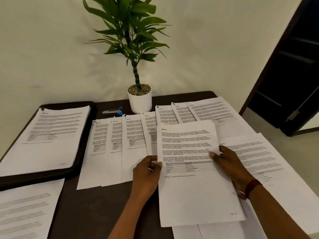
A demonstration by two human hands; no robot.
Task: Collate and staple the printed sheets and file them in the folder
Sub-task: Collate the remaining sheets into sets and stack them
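Note:
I hold a printed sheet headed "Section" with a small table, lifted slightly above the dark table. My left hand pinches its left edge. My right hand grips its right edge, thumb on top. Several stapled sets lie fanned in an overlapping row across the middle. An open black folder at the left holds a stack of printed sheets. A blue and grey stapler lies behind the row, beside the plant pot.
A potted plant in a white pot stands at the back centre. Loose printed sheets lie at the right and the front left. The dark table ends near a doorway at the right.

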